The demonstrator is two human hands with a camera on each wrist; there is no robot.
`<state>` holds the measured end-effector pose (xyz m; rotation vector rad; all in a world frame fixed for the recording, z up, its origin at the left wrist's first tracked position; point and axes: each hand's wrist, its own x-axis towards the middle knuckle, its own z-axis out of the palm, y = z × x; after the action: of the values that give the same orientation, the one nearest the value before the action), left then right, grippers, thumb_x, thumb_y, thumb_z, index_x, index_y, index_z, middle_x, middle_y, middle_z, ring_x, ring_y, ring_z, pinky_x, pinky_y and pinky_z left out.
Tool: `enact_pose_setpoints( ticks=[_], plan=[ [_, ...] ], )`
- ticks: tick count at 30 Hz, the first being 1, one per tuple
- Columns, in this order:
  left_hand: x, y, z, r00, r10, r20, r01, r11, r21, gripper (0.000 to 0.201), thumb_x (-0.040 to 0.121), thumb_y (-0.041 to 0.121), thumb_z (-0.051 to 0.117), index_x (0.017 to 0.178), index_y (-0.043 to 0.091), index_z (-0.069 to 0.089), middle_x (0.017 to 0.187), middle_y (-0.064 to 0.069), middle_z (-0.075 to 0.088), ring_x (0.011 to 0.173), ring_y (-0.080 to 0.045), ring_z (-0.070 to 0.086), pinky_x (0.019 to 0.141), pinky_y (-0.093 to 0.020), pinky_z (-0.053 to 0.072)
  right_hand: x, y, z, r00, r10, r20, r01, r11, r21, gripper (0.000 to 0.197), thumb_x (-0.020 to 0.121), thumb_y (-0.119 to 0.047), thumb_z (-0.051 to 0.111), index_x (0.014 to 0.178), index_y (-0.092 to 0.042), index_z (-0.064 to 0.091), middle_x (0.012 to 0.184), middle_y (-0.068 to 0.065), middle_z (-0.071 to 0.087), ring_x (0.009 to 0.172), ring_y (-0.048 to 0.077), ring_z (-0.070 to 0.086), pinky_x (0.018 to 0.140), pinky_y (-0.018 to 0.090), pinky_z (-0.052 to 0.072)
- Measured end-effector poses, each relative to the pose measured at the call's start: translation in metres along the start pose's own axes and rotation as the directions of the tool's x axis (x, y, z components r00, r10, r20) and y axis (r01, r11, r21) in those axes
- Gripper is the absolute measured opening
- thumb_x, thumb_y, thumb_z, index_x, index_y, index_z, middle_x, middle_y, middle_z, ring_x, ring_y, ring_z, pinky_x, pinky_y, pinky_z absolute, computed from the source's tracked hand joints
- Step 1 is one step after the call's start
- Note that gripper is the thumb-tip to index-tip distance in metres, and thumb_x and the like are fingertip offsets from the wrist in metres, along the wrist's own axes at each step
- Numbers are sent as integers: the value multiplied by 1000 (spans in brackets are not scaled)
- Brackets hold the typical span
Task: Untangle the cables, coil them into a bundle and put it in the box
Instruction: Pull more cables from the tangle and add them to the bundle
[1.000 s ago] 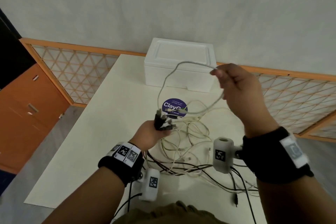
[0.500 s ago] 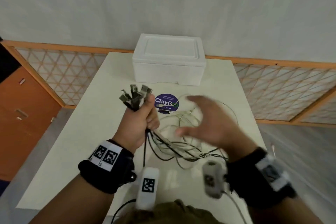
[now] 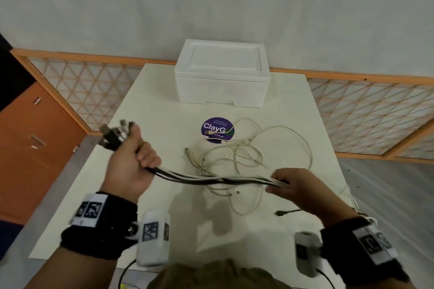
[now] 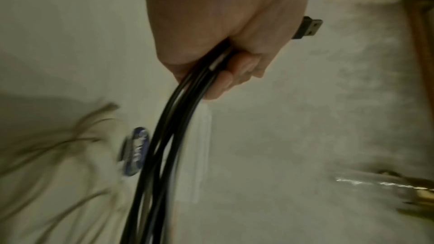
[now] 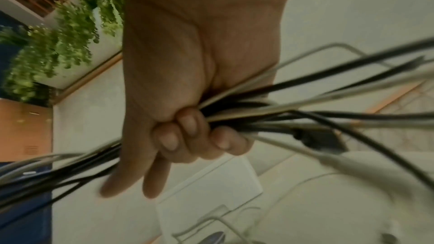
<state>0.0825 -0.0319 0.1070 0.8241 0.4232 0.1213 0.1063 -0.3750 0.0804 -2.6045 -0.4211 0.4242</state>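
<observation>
A bundle of black and white cables [image 3: 211, 179] stretches taut above the table [image 3: 150, 195], running from about 9 o'clock to 3 o'clock across the middle of the head view. The left hand [image 3: 130, 164] grips one end in a closed fist, fingers curled tight round the strands, with a cluster of USB plugs [image 3: 116, 135] fanning out of the top of the fist toward 11 o'clock. In the left wrist view the black strands leave the fist downward and one USB plug [image 4: 307, 28] juts past the knuckles. The right hand [image 3: 298, 191] holds the other part of the bundle; its wrist view shows three fingers [image 5: 187, 136] curled round the strands, while two others point straight down.

Beneath the bundle, loose white cables [image 3: 249, 155] lie in tangled loops on the table, reaching toward 1 o'clock. A black plug end [image 3: 280, 213] lies at 5 o'clock of the loops. A round purple sticker [image 3: 217, 129] sits at 12 o'clock of them, and beyond it stands the white foam box [image 3: 222, 75], lid on.
</observation>
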Motion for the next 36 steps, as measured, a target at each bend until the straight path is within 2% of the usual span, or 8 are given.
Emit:
enact_pose_setpoints(
  ticks=[3, 6, 10, 15, 22, 30, 33, 36],
  plan=[
    [-5, -45, -16, 983, -173, -64, 178, 981, 80, 43, 92, 33, 54, 54, 21, 37, 36, 6, 25, 29, -7, 23, 34, -20, 23, -1, 18, 6, 976, 94, 194, -83, 994, -63, 30, 69, -53, 74, 78, -25, 67, 65, -7, 59, 62, 4, 54, 58, 21, 39],
    [-7, -76, -30, 959, -265, -105, 279, 947, 159, 38, 93, 23, 56, 60, 20, 36, 37, 4, 24, 30, -9, 22, 36, -20, 23, 6, 26, 27, 914, 233, 332, -257, 966, 31, 46, 89, -58, 46, 93, -17, 68, 67, -1, 66, 56, 14, 60, 57, 20, 46],
    [0, -88, -40, 939, -328, -104, 343, 915, 213, 37, 92, 20, 59, 62, 20, 36, 40, 3, 25, 34, -10, 24, 39, -22, 27, 29, 34, 68, 924, 336, 181, -317, 940, -124, 50, 90, -62, 41, 79, -15, 55, 82, 2, 61, 85, 23, 58, 71, 31, 41],
    [6, -89, -30, 944, -324, -66, 328, 896, 300, 37, 93, 19, 58, 64, 19, 35, 44, 2, 26, 37, -12, 24, 41, -24, 28, 51, 23, 93, 917, 375, 134, -360, 925, -123, 22, 89, -30, 48, 71, -20, 42, 97, 6, 59, 99, 26, 57, 72, 26, 35],
    [16, -75, -4, 979, -203, 27, 183, 925, 333, 19, 97, 17, 50, 81, 9, 56, 66, -2, 56, 38, -8, 31, 42, -21, 31, 52, -20, 44, 993, 74, -92, -23, 886, 463, 11, 86, -22, 65, 76, -20, 61, 70, 0, 70, 55, 7, 60, 57, 21, 46],
    [13, -84, 48, 947, -186, 262, 74, 920, 386, 10, 74, 20, 67, 82, 12, 67, 69, -8, 54, 40, -8, 34, 43, -20, 33, 65, -96, 25, 969, -208, -134, 237, 935, 265, 7, 83, -21, 63, 78, -24, 59, 69, -9, 66, 67, 2, 60, 67, 22, 48],
    [13, -83, 49, 943, -188, 275, 75, 924, 375, 20, 74, 25, 66, 84, 7, 64, 76, -14, 56, 41, -9, 37, 44, -21, 35, 66, -105, 27, 967, -201, -155, 233, 946, 227, 4, 78, -22, 59, 77, -21, 62, 71, -6, 69, 69, 8, 61, 69, 33, 51],
    [15, -85, 42, 959, -149, 242, 38, 912, 409, 22, 77, 32, 64, 79, 11, 67, 71, -8, 61, 45, -11, 39, 44, -21, 36, 65, -111, 26, 973, -183, -142, 210, 956, 204, 4, 77, -21, 60, 74, -20, 62, 70, -7, 71, 66, 9, 61, 64, 24, 46]
  ],
)
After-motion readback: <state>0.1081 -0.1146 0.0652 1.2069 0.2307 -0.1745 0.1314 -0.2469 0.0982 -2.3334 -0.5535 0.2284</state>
